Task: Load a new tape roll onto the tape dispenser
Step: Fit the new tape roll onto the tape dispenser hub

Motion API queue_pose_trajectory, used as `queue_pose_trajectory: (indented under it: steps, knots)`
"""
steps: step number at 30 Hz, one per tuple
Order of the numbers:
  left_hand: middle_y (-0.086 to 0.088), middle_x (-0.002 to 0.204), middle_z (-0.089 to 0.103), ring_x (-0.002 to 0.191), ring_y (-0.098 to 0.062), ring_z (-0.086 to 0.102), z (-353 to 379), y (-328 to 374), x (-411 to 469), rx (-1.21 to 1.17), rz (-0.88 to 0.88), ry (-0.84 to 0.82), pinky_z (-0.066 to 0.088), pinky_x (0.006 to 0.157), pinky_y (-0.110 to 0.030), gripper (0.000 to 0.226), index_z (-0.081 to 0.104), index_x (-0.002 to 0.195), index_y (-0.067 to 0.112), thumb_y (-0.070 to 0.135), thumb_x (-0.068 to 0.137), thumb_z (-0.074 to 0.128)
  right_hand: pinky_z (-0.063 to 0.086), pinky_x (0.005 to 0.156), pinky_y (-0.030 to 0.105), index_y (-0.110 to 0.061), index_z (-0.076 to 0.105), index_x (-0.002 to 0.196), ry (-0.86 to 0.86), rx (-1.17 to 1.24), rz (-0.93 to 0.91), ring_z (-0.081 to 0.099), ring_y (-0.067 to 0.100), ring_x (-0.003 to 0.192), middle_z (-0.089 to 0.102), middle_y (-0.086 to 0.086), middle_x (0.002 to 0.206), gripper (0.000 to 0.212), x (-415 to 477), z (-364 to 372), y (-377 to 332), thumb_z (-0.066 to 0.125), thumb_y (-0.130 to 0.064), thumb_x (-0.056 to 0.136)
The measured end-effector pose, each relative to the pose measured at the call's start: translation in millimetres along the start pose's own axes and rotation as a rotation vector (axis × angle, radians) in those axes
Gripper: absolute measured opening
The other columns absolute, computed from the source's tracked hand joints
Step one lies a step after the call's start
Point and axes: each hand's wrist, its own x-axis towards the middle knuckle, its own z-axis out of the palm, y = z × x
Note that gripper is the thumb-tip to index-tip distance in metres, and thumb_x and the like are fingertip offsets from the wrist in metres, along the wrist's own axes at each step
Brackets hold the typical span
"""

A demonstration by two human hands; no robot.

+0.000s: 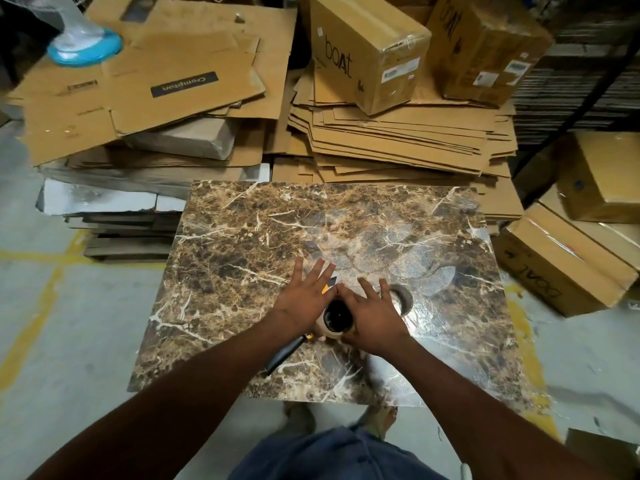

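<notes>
A person stands at a brown marble-patterned tabletop (242, 237), both bare arms reaching out over it. Near the middle of its front half, a pale roll of packing tape with a dark hollow core (337, 318) sits between the two hands. The left hand (304, 299) lies flat with its fingers spread wide, its thumb side pressed against the roll. The right hand (374, 317) is likewise splayed, palm down, covering the roll's right flank. Neither hand is curled round anything; they press in on the roll from either side.

Under the left hand lies the tape dispenser with a black handle and yellow-orange body (287, 351). The handle pokes out toward the person from beneath the left wrist, and a yellow bit with a dark blade part shows between the left fingers. The roll seems to sit on the dispenser, though the hands hide whether it is seated on the hub.

Just right of the right hand, a second brown ring-shaped tape core (403, 299) lies on the tabletop, partly hidden by the fingers.

Beyond the table, flattened brown cardboard sheets (398, 133) lie stacked, with sealed brown cartons (363, 46) on top of them.
</notes>
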Motion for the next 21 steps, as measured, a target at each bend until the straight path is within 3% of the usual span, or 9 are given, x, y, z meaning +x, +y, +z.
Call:
queue_pose_trajectory:
  steps: [6,10,21]
  knots:
    - [-0.013,0.179,-0.007,0.164,-0.041,-0.008,7.4,-6.8,3.0,-0.051,-0.01,-0.015,0.002,0.122,-0.077,0.129,0.003,0.171,0.023,0.08,0.077,0.071,-0.004,0.125,0.062,-0.014,0.001,0.165,-0.097,-0.056,-0.031,-0.004,0.031,0.159,0.012,0.001,0.173,0.102,2.2,-4.8,5.2,0.06,-0.058,0.094]
    - [-0.011,0.18,-0.002,0.165,-0.04,-0.005,8.6,-6.7,4.4,-0.052,-0.008,0.003,0.001,0.121,-0.078,0.128,0.006,0.171,0.024,0.084,0.076,0.068,-0.004,0.125,0.062,-0.016,0.0,0.165,-0.115,-0.084,-0.05,-0.006,0.031,0.159,0.007,0.001,0.174,0.105,3.1,4.6,13.6,0.052,-0.071,0.093]
    - [-0.01,0.18,0.003,0.165,-0.038,0.0,-1.3,-8.0,9.1,-0.153,0.049,-0.06,0.003,0.122,-0.079,0.126,0.009,0.17,0.025,0.079,0.077,0.073,-0.002,0.126,0.058,-0.021,-0.009,0.164,-0.16,-0.009,-0.05,-0.005,0.027,0.16,-0.009,-0.003,0.173,0.099,-2.4,9.0,23.7,0.047,-0.068,0.096]
